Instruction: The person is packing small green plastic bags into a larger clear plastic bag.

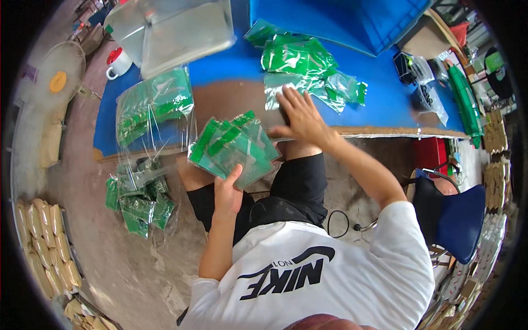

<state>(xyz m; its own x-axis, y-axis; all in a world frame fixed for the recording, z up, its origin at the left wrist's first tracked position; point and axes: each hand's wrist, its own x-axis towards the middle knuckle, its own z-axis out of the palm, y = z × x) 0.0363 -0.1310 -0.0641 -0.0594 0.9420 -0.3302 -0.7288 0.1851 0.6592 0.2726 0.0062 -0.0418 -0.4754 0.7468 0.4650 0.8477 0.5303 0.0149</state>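
Observation:
My left hand (227, 197) grips a fanned bunch of flat green-and-clear plastic packets (234, 146), thumb on top, over my lap at the table's near edge. My right hand (302, 120) has its fingers stretched apart and holds nothing. It is at the near side of a loose pile of similar green packets (300, 58); whether it touches the table or a packet I cannot tell. To the left, a stack of green packets (155, 102) lies at the table edge. Below it, a clear plastic bag (144, 190) with more green packets hangs down.
The blue table top (363, 118) has a brown worn patch. At the back stand a translucent tub (187, 36), a blue crate (341, 22) and a white mug (118, 63). Small bagged black parts (429, 99) lie on the right. A blue chair (462, 220) stands at right.

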